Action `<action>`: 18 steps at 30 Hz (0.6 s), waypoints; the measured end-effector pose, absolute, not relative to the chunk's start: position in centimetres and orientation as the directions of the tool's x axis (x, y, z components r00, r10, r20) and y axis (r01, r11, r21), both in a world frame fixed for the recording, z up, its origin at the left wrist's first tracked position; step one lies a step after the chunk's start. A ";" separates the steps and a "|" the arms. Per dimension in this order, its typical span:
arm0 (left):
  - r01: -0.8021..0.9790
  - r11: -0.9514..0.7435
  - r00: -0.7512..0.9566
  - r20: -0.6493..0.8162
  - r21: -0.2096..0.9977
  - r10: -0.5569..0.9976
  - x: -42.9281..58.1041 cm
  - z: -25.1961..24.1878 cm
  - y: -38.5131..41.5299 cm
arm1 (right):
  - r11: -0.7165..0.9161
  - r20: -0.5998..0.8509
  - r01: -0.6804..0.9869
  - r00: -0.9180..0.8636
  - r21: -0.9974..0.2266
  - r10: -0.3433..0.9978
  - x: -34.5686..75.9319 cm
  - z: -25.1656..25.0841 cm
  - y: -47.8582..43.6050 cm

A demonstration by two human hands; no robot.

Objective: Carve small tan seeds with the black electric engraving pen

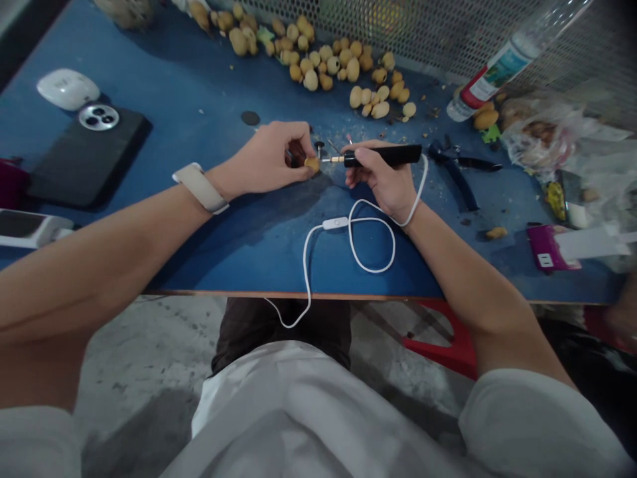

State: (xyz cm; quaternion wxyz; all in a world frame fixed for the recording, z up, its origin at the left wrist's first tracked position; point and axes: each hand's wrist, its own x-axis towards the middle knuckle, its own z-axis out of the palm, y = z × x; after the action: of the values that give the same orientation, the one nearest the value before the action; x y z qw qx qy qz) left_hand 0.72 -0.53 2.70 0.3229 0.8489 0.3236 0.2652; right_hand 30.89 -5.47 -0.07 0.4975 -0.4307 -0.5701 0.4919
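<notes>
My left hand point(273, 156) pinches a small tan gourd point(312, 164) between thumb and fingertips, just above the blue table point(239, 245). My right hand point(383, 176) is wrapped round a black pen-shaped rotary tool point(391, 157) with a brass collet and a thin metal bit. The bit points left and meets the gourd's right side; whether it goes in, I cannot tell. A white cord point(395, 249) with an inline switch point(335, 224) runs from the tool's back end, loops on the table and hangs over the front edge. Small metal bits point(319, 145) lie just beyond the gourd.
Many small gourds point(326, 63) line the back by a perforated metal screen point(438, 33). Dark pliers point(460, 169), a plastic bottle point(497, 76) and plastic bags point(542, 126) are at right. A black phone point(89, 159) and white case point(68, 89) lie at left. Crumbs dot the table.
</notes>
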 end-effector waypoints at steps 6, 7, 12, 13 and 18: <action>0.394 -0.581 0.617 0.263 0.712 0.741 1.1 1.9 -0.6 | 0.150 0.148 0.004 -0.147 -0.989 0.978 30.7 0.3 -5.8; 0.398 -0.579 0.613 0.263 0.711 0.745 1.1 1.9 -0.7 | 0.151 0.148 0.008 -0.140 -0.989 0.979 30.6 0.3 -5.8; 0.421 -0.584 0.594 0.276 0.694 0.756 1.5 1.5 -1.0 | 0.153 0.151 0.003 -0.121 -0.988 0.981 30.7 -0.1 -5.5; 0.419 -0.586 0.591 0.282 0.694 0.756 1.5 1.4 -1.0 | 0.152 0.151 0.006 -0.121 -0.988 0.981 30.7 -0.1 -5.5; 0.405 -0.590 0.580 0.303 0.698 0.756 1.6 1.0 -0.9 | 0.133 0.127 0.045 -0.107 -0.990 0.986 30.9 0.2 -5.6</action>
State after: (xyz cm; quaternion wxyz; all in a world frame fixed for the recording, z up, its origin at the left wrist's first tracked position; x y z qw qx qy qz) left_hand 1.60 -0.88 1.00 0.2921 0.8394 0.3458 0.3008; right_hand 30.87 -5.62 0.20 0.4915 -0.4525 -0.5699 0.4785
